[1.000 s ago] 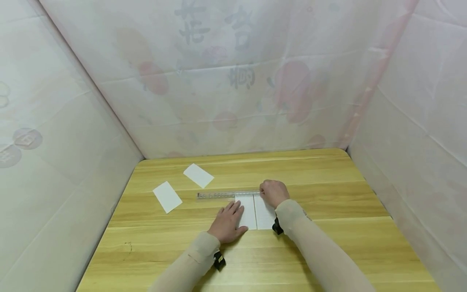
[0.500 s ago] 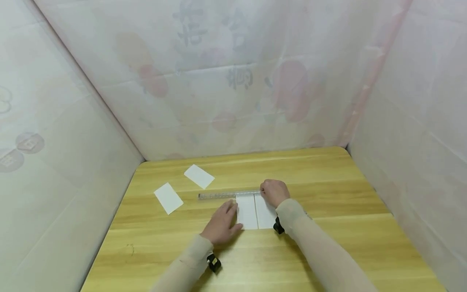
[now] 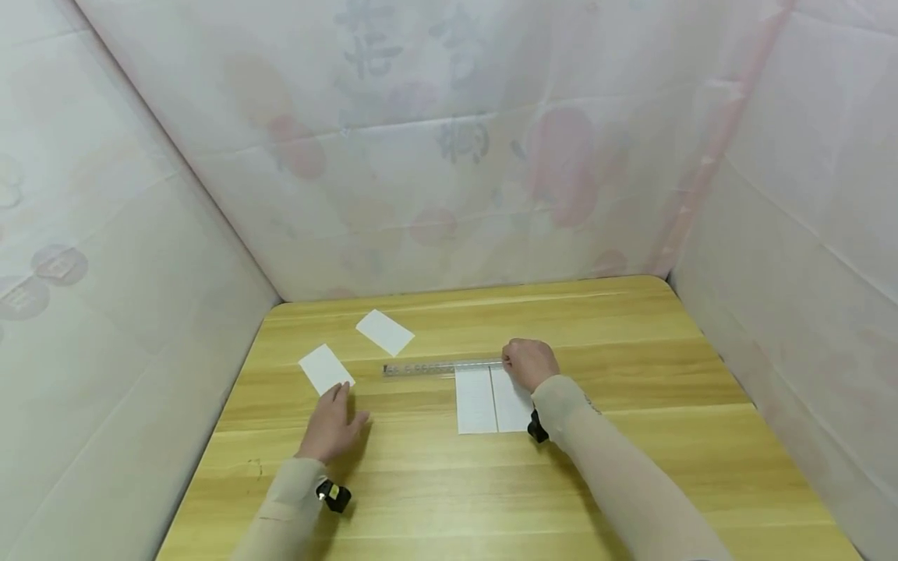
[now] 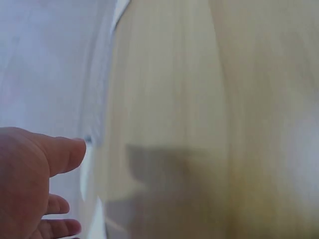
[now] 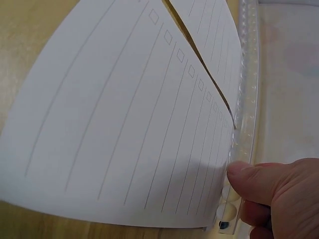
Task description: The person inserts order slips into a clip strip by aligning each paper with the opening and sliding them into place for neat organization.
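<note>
Two white lined sheets, the left sheet (image 3: 475, 401) and the right sheet (image 3: 510, 401), lie side by side with a narrow gap between them. Along their far edge runs a clear plastic ruler (image 3: 421, 368). My right hand (image 3: 531, 363) grips the ruler's right end; in the right wrist view the thumb presses on it and the other fingers curl at its far side. Small checkboxes line one side of the lined sheet (image 5: 124, 124). My left hand (image 3: 328, 427) reaches to a loose white card (image 3: 325, 368), its extended fingertips over the card's near corner, thumb spread.
Another white card (image 3: 385, 332) lies farther back, left of the middle. The wooden table (image 3: 631, 483) is enclosed by pale printed cloth walls (image 3: 435, 195) at the back and both sides. Each wrist carries a small black camera (image 3: 333, 495).
My left hand has lifted off the left lined sheet and swung left to the near loose card. The right hand has stayed on the ruler, and the sheets lie as before.
</note>
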### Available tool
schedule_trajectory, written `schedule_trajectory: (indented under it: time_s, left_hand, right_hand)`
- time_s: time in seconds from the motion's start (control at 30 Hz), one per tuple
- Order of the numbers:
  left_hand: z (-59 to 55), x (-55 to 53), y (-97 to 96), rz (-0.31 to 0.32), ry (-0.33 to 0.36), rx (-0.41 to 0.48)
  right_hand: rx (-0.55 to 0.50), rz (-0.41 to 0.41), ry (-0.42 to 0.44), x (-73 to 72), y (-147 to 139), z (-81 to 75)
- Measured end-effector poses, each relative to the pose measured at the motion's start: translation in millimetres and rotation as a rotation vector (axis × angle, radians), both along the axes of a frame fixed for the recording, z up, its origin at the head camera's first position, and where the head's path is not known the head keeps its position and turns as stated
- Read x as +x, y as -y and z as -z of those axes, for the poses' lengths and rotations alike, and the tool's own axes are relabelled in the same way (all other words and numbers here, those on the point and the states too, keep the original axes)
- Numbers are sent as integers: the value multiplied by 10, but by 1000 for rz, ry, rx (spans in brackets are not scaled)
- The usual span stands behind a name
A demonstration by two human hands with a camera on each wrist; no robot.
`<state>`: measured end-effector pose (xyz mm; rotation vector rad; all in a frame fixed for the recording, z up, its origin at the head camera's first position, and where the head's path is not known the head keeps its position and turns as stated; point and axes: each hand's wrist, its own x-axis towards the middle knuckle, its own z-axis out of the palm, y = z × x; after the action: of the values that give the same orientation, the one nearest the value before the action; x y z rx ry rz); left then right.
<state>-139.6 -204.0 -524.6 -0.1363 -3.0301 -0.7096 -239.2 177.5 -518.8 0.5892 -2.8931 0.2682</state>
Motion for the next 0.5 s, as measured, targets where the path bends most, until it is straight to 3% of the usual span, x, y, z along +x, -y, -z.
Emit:
schedule_trajectory:
  time_s: [0.2, 0.5]
  left_hand:
    - [118, 27, 179, -56, 67, 12]
    - [187, 10, 149, -98, 57, 3]
  right_hand:
    - [-1, 12, 47, 25, -45, 43]
    - [4, 11, 23, 69, -90, 137]
